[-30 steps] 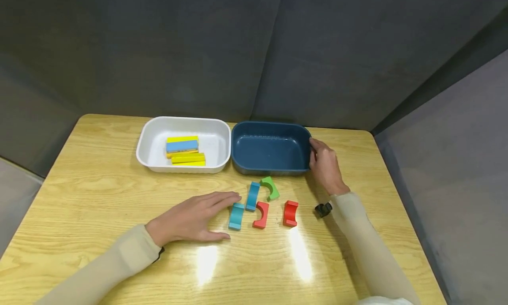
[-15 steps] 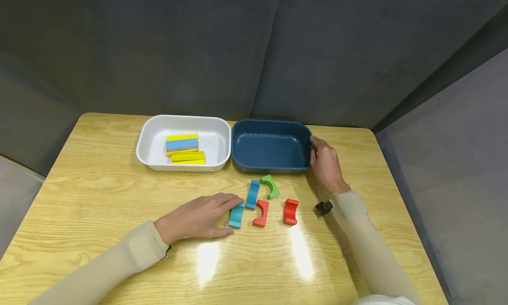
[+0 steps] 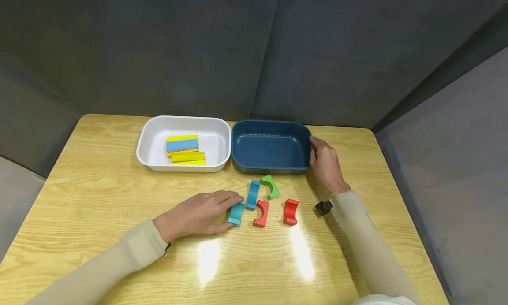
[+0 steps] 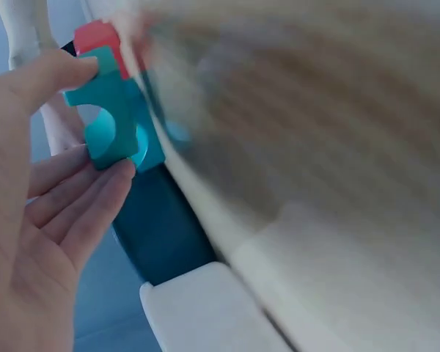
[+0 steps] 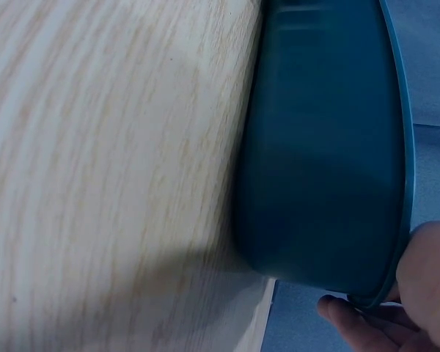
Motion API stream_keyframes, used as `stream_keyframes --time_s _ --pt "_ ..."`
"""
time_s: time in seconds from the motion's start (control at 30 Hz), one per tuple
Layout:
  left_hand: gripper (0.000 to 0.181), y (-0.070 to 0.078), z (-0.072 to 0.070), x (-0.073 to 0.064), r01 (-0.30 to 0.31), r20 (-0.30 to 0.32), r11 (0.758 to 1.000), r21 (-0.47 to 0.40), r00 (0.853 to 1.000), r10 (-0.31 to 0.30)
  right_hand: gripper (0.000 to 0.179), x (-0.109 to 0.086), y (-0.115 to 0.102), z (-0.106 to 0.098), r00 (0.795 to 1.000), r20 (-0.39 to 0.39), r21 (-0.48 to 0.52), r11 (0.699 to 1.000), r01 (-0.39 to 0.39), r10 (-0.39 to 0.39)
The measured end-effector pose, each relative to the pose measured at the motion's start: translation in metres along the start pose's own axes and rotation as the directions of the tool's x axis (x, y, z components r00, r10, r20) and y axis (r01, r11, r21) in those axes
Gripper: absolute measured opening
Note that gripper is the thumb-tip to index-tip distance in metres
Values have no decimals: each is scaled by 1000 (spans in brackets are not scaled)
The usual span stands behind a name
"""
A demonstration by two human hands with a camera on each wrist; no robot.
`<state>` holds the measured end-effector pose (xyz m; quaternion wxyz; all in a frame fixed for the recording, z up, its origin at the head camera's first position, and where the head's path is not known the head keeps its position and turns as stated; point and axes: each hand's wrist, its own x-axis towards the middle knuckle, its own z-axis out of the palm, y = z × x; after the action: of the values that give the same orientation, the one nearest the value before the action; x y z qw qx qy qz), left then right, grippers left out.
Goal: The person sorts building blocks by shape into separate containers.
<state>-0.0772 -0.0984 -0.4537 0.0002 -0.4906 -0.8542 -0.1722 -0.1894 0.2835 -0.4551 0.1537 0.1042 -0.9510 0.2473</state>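
My left hand (image 3: 200, 214) pinches a teal arch block (image 3: 236, 213) between thumb and fingertips, one at each end. Its half-round cutout shows clearly in the left wrist view, where the teal block (image 4: 117, 110) sits between thumb and fingers. Close by on the table lie a blue arch block (image 3: 252, 195), a green one (image 3: 271, 187) and a red one (image 3: 261, 214). Another red arch block (image 3: 290, 212) lies apart to the right. My right hand (image 3: 327, 166) grips the right end of the dark blue bin (image 3: 274, 169); in the right wrist view its fingers are at the bin's rim (image 5: 408, 161).
A white bin (image 3: 144, 150) stands against the left side of the blue bin. Several yellow blocks (image 3: 188, 157) and a blue block (image 3: 182, 145) lie in it. Dark grey panels (image 3: 190, 53) rise behind the wooden table (image 3: 99, 177).
My left hand has moved slightly right and its thumb and fingers have come together on the teal block. My right hand stays on the blue bin.
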Motion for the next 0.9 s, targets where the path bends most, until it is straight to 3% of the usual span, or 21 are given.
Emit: stream_keyframes --time_s 0.17,0.4,0.67,0.9 --pt "65 -5 -16 5 -40 -107 999 10 993 41 37 1 0 2 1000 5 -1 1000 -2 2" --pt "68 -18 -39 24 -52 -183 998 23 981 56 37 -1 2 2 1000 -3 -1 1000 -9 9" --pt "69 -35 -55 52 21 -210 1000 -2 977 -21 37 -1 2 2 1000 -5 -4 1000 -6 6" --pt "69 -49 -56 79 89 -235 996 2 968 -86 38 -1 1 2 1000 -4 -5 1000 -15 15"
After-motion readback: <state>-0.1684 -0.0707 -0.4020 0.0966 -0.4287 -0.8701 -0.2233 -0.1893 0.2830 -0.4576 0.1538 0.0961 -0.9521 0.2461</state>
